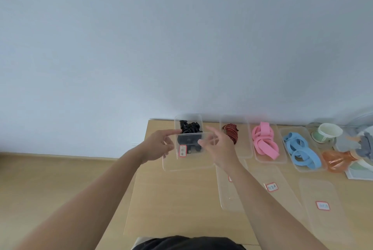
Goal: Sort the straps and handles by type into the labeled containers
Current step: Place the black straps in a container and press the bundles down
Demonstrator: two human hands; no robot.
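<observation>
A clear lid (pixel 187 164) with a red-bordered label (pixel 182 150) hangs tilted over the near end of the clear container (pixel 188 117) of black handles (pixel 188 128). My left hand (pixel 157 145) pinches the lid's left edge, and my right hand (pixel 219 146) pinches its right edge. To the right stand three more clear containers in a row. They hold a red-and-black strap (pixel 232 132), pink straps (pixel 263 141) and blue straps (pixel 300 149).
Three clear labelled lids (pixel 230 195) (pixel 272 187) (pixel 323 205) lie on the wooden table in front of the containers. A green-and-white cup (pixel 327 132), an orange see-through item (pixel 336 162) and grey objects (pixel 363 144) sit at the far right. The table's left edge (pixel 141 161) is near my left hand.
</observation>
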